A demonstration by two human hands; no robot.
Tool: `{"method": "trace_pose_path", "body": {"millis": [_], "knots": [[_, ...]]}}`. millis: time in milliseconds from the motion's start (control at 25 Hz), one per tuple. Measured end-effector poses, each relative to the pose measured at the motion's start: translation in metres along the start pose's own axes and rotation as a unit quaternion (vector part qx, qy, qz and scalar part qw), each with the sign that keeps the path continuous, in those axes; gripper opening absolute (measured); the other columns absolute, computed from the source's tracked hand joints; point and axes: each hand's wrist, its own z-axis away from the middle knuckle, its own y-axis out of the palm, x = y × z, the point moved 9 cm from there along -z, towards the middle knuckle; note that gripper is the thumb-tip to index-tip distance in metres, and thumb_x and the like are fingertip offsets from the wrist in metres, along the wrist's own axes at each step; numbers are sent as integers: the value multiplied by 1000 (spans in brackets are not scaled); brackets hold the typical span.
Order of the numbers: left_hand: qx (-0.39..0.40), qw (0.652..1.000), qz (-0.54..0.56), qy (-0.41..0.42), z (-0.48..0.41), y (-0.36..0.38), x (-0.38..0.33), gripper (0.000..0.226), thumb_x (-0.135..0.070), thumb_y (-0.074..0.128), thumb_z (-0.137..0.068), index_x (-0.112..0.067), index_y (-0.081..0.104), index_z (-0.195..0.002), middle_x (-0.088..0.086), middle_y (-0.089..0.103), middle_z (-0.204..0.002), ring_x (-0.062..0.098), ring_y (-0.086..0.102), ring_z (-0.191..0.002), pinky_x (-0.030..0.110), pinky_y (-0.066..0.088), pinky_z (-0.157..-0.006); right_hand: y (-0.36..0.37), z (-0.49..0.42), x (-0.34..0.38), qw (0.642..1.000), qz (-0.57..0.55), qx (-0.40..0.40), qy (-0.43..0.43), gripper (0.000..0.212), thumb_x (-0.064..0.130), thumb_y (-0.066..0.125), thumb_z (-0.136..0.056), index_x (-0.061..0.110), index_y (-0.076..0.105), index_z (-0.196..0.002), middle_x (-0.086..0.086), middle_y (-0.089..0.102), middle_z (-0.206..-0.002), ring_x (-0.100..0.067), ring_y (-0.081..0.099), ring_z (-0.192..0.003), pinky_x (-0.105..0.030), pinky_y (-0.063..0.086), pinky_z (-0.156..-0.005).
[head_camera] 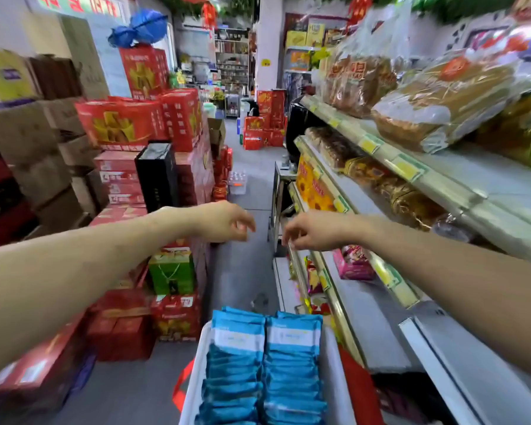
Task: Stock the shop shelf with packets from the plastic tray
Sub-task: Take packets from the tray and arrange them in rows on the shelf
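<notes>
Well below both hands, the blue packets (267,363) lie in two rows in the white plastic tray (196,363); left hand (227,222) and right hand (310,230) hover apart, fingers loosely curled, holding nothing; the shelf (365,317) is beside the right hand.

**Colours on hand**

My tray (196,363): white. In it, packets (267,348): blue, each with a white band. Left of the tray: red cartons (120,124) with gold print, one green box (171,273), one black box (157,176). Right of it: pink packet (353,263).
</notes>
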Motion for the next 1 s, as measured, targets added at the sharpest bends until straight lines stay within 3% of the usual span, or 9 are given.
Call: {"method": "trace_pose_path", "body": {"millis": [120,200,280,400,560,720,840,1000], "knots": [[67,997,26,-20,37,106,30,25,-32,66,-95,-26,71,-119,-4,68,-113,17,66,-103,29,51,-93,124,-18,21,991,-56,119,-18,27,20,64,-95,18,72,-121,0,70,-119,-14,62,-101,-26,47,-85],[107,994,31,3,55,169,31,26,-33,64,-97,-26,70,-121,-1,64,-120,20,62,-112,34,48,-100,194,-12,24,984,-68,165,-12,27,20,64,-95,18,71,-121,1,63,-120,-19,60,-106,-35,49,-94],[136,990,26,36,65,212,26,26,-33,63,-98,-26,69,-123,2,57,-134,23,53,-126,37,42,-108,230,-5,17,989,-76,125,4,25,21,64,-92,26,70,-116,7,50,-117,-19,54,-110,-41,46,-100],[123,991,-11,49,64,238,25,28,-33,62,-97,-31,67,-124,1,41,-153,25,44,-135,44,39,-112,239,5,11,996,-78,16,29,23,18,63,-93,29,67,-113,7,46,-126,-17,46,-120,-34,39,-101],[83,992,-76,64,60,243,19,29,-38,61,-93,-41,65,-122,-6,42,-143,23,45,-124,41,41,-99,238,15,6,993,-63,-69,67,25,15,64,-89,29,67,-109,4,44,-124,-21,44,-120,-37,41,-101],[109,990,-30,86,59,250,13,29,-21,63,-92,-37,70,-116,-6,44,-134,21,52,-119,33,43,-96,244,24,-9,987,-97,-68,111,26,16,66,-87,35,68,-105,5,44,-115,-20,50,-114,-40,45,-99],[145,984,-8,102,63,262,12,37,-9,57,-93,-36,71,-113,-5,48,-142,21,54,-127,38,51,-101,238,30,-2,990,-80,-82,83,26,15,65,-89,34,69,-106,7,46,-110,-16,46,-111,-38,44,-99],[114,987,8,113,62,259,13,41,-6,51,-98,-38,70,-115,-8,55,-143,16,53,-132,39,52,-105,240,39,7,994,-50,-86,49,29,9,61,-93,28,69,-113,5,46,-116,-14,42,-116,-32,45,-94]]}}
